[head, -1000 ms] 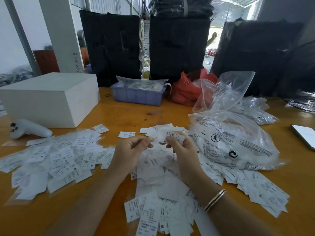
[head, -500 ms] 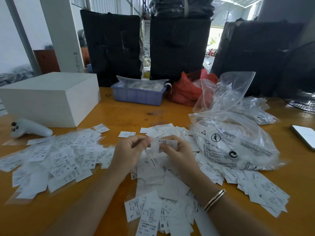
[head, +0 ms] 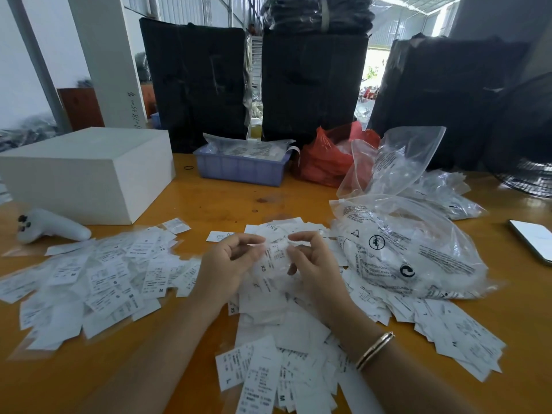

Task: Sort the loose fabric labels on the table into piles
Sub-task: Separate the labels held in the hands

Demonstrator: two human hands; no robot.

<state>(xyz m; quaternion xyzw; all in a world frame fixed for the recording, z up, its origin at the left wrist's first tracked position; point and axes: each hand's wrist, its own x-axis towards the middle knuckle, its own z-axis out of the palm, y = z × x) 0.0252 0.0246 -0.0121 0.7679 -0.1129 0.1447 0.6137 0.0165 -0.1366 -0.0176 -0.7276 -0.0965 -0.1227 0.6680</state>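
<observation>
White printed fabric labels lie in heaps on the orange table [head: 209, 201]. One heap [head: 89, 279] spreads at the left, another [head: 277, 354] lies in the middle under my arms, and a third [head: 448, 327] reaches to the right. My left hand [head: 227, 264] and my right hand [head: 310, 264] hover over the middle heap, facing each other. Between their fingertips they pinch one white label [head: 274, 255] marked XS, which hangs down between them.
A clear printed plastic bag [head: 403, 249] bulges right of my hands, with more bags behind it. A white box [head: 86, 171] and a white controller [head: 50, 227] sit at the left. A blue tray [head: 242, 168], a red bag [head: 325, 159] and a phone [head: 534, 237] are further off.
The label held flat in my right hand has turned and now hangs between both hands' fingertips. My hands have drawn slightly closer together.
</observation>
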